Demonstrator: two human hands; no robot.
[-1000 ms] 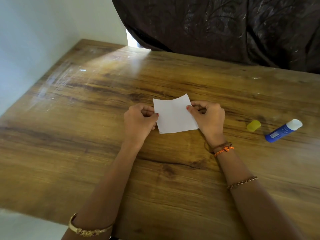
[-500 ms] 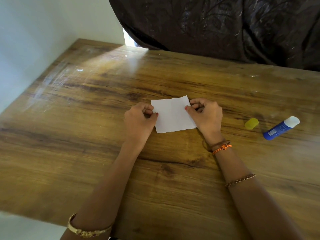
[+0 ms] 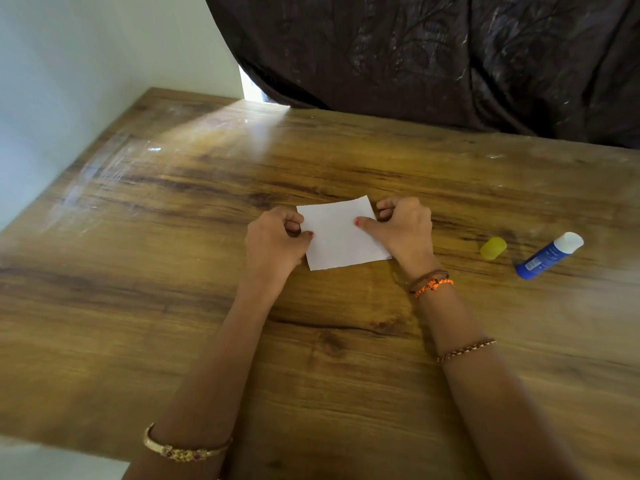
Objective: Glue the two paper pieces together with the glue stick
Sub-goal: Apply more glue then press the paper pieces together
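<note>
A white paper square [image 3: 337,237] lies flat on the wooden table [image 3: 173,306]; only one sheet shows, and I cannot tell whether a second piece lies under it. My left hand [image 3: 275,244] has its fingers curled, with the thumb pressing the paper's left edge. My right hand [image 3: 403,230] is curled too, its thumb pressing down on the paper's right part. To the right lies the blue glue stick [image 3: 547,256] on its side, uncapped, white tip pointing away. Its yellow cap [image 3: 492,248] rests beside it.
A dark patterned curtain [image 3: 450,57] hangs along the table's far edge. A pale wall [image 3: 69,81] borders the table on the left. The table's near edge runs at the lower left.
My right thumb has slid further left onto the paper. The paper and my left hand stay in place; the view has shifted slightly.
</note>
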